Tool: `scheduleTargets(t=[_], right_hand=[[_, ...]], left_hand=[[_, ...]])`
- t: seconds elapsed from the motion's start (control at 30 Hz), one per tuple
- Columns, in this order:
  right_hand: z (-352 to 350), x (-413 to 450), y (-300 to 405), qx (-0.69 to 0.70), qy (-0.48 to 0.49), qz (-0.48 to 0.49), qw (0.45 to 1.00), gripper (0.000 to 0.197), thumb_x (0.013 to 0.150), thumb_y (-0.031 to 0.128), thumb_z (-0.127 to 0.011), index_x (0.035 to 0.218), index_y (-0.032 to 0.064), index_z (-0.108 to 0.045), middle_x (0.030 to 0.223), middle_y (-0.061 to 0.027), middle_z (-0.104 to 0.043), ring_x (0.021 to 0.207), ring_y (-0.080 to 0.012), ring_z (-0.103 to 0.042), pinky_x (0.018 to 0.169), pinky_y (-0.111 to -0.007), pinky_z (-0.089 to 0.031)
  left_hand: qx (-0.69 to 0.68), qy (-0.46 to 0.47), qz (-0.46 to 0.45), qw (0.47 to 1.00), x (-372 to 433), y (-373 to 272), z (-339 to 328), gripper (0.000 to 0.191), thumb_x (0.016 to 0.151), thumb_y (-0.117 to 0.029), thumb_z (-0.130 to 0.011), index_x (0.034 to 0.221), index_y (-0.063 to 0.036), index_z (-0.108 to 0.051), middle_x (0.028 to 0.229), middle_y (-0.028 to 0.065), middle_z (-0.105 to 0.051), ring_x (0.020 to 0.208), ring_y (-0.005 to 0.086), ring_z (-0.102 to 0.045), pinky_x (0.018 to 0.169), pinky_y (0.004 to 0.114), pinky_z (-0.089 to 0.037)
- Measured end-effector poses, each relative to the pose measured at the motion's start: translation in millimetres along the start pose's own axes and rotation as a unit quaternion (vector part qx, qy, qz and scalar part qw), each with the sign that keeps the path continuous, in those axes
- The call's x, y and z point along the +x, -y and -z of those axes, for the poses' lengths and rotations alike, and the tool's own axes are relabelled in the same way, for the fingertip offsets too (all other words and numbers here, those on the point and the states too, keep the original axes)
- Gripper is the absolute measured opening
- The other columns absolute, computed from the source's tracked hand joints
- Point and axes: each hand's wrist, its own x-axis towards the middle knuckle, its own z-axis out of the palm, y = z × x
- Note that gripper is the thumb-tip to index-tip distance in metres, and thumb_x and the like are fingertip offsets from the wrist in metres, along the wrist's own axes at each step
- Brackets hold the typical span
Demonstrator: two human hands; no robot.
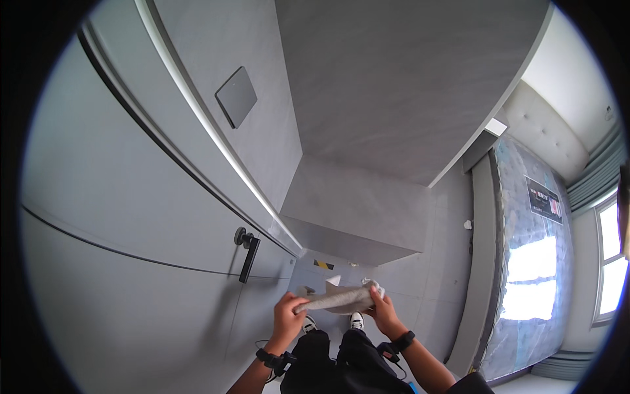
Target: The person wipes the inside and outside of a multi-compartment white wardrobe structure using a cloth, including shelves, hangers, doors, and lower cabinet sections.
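Note:
A light grey-beige cloth [339,299] is stretched between my two hands, in front of my legs and above the floor. My left hand [289,315] pinches its rolled left end. At the other end, my right hand [383,311] grips a bunched part, with the thumb on top. The cloth's upper edge is folded and uneven, and its underside is hidden. Dark straps with small devices circle both wrists.
To the left stands a grey door [147,197] with a black lever handle [249,258]. A grey cabinet [364,212] rises ahead. On the right is a bed with a plastic-covered mattress [531,256]. Yellow-black tape [323,264] marks the tiled floor [408,290].

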Motion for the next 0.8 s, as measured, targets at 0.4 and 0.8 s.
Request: scheduleTargets(t=[0.4,0.8], right_hand=[[-342.8,-32.4,243.2,0.130,0.503,0.428,0.739,0.057,0.104,0.022,-0.056,0.154,0.0072,-0.032,0.154,-0.0116,-0.042,0.143,-0.0242,-0.039,0.118,-0.038,-0.030],[-369.0,152.4,38.8,-0.119,0.219,0.521,0.816,0.057,0.087,0.027,-0.068,0.135,-0.0002,-0.056,0.141,-0.0210,-0.052,0.133,-0.0372,-0.044,0.117,-0.049,-0.028]], left_hand=[[0.078,-0.487,-0.253,0.832,9.8,-181.6,151.1,0.026,0.084,-0.006,-0.072,0.105,-0.0032,-0.056,0.105,0.0135,-0.059,0.101,0.0318,-0.051,0.087,0.045,-0.045],[0.236,-0.146,-0.128,0.952,26.3,5.9,132.5,0.041,0.082,-0.002,-0.067,0.123,0.0008,-0.060,0.131,0.0220,-0.056,0.118,0.0406,-0.057,0.100,0.049,-0.047]])
